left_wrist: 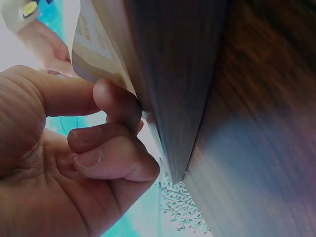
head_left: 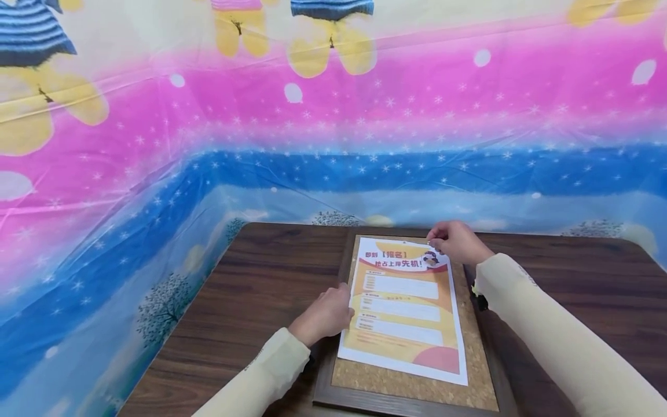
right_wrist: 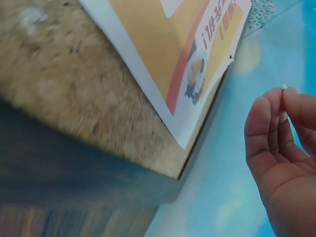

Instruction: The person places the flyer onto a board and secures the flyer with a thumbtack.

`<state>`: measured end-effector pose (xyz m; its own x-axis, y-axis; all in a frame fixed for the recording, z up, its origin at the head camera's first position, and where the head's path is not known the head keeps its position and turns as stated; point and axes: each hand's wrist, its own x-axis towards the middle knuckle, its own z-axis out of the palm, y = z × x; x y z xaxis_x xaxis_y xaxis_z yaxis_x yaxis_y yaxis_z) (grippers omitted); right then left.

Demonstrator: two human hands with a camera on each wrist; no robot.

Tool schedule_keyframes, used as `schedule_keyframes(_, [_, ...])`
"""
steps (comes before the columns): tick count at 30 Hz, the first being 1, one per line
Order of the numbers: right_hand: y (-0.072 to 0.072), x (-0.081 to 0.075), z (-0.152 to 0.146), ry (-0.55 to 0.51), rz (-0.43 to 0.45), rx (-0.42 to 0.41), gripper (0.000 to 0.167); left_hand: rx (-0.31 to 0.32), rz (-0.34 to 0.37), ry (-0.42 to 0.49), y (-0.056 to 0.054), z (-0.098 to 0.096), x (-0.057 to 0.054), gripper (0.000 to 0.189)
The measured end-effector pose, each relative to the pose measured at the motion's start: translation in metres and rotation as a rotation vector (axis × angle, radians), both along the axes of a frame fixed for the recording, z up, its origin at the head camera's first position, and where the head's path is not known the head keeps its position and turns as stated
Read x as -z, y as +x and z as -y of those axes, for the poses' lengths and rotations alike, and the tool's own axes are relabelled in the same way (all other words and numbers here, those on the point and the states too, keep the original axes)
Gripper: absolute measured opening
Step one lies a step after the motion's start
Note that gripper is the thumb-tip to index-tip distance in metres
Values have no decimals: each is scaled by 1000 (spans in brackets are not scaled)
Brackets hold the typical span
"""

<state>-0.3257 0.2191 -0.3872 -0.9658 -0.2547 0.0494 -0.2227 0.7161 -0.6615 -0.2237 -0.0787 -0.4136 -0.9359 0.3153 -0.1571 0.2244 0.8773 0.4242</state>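
A printed paper poster, yellow and orange with white boxes, lies on a framed cork board. My left hand is at the poster's left edge, its fingers curled. In the left wrist view its thumb and forefinger meet at the poster's edge, beside the dark frame. Above the poster's top right corner, my right hand pinches a small clear push pin between thumb and fingertips. Another small pin sits at the middle of the poster's top edge.
The board lies on a dark wood-grain table with rounded corners. Behind and to the left hangs a pink and blue patterned cloth, close to the table's back edge.
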Motion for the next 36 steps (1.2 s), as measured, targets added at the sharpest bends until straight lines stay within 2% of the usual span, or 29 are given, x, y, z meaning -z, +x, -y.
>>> schedule_keyframes(3, [-7,4,5,-5,35,9,14,20,-17,-19,2,-1,0,37])
schedule_keyframes(5, [-11,7,8,-7,51,19,15,32,-21,-34,2,-2,0,43])
schedule_keyframes(12, [-23,13,21,-27,84,14,16,63,16,-23,3,-3,4,36])
schedule_keyframes(15, [-28,16,27,-30,100,3,16,57,24,-27,4,-4,5,39])
schedule_keyframes(23, [-44,23,39,5,150,36,14,60,6,-48,4,-6,5,52])
schedule_keyframes(29, [-53,28,41,26,153,25,12,51,18,-44,5,-7,4,51])
schedule_keyframes(36, [-55,30,47,19,178,24,13,49,23,-44,5,-5,4,45])
